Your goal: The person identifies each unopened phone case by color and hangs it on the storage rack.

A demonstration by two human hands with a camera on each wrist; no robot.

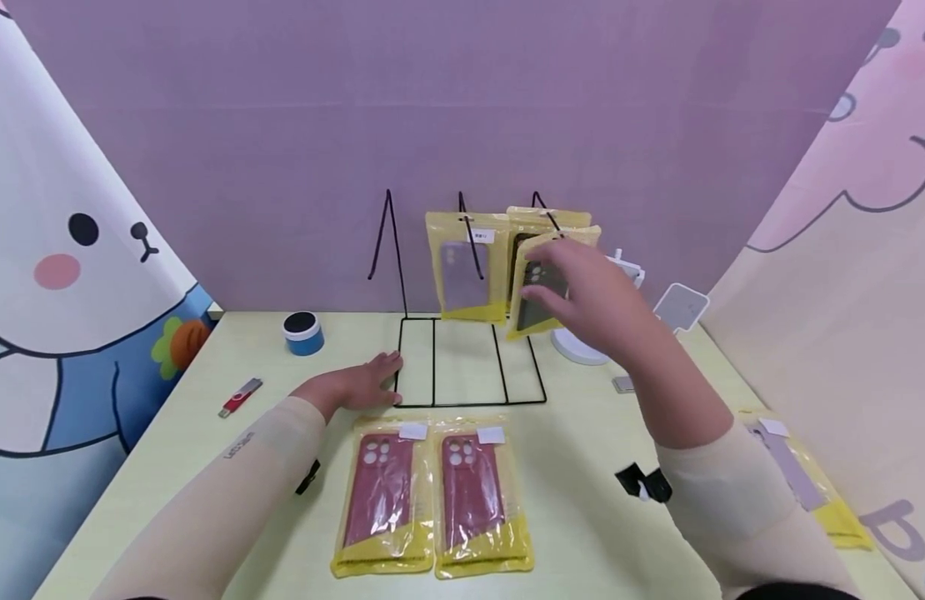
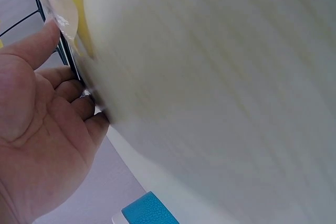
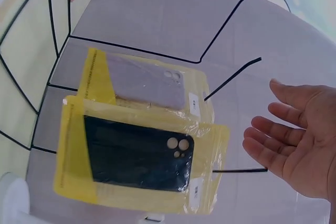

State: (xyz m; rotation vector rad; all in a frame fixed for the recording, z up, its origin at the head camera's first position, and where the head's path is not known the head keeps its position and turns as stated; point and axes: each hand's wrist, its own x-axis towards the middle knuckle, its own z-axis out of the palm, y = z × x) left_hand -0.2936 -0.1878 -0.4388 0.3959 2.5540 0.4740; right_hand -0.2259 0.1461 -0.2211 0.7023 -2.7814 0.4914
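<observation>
A black wire display rack (image 1: pixel 470 405) with three hooks stands at the back of the table. My left hand (image 1: pixel 361 386) rests at the left side of its base, fingers touching the wire. On the right hook hang yellow-edged bags, the front one a bagged dark phone case (image 3: pixel 139 153). My right hand (image 1: pixel 593 287) is just in front of it, fingers loosely bent and apart from the bag in the right wrist view. A bagged lilac phone case (image 1: pixel 455 287) hangs on the middle hook. The left hook is bare. Two bagged red phone cases (image 1: pixel 380 500) lie before the rack.
A blue jar (image 1: pixel 303 335) and a red USB stick (image 1: pixel 240 397) are on the left. Behind my right arm stand a white round-based stand (image 1: pixel 578 346) and a small pale panel (image 1: pixel 682 307). Another bagged lilac case (image 1: pixel 800 475) lies at the right edge.
</observation>
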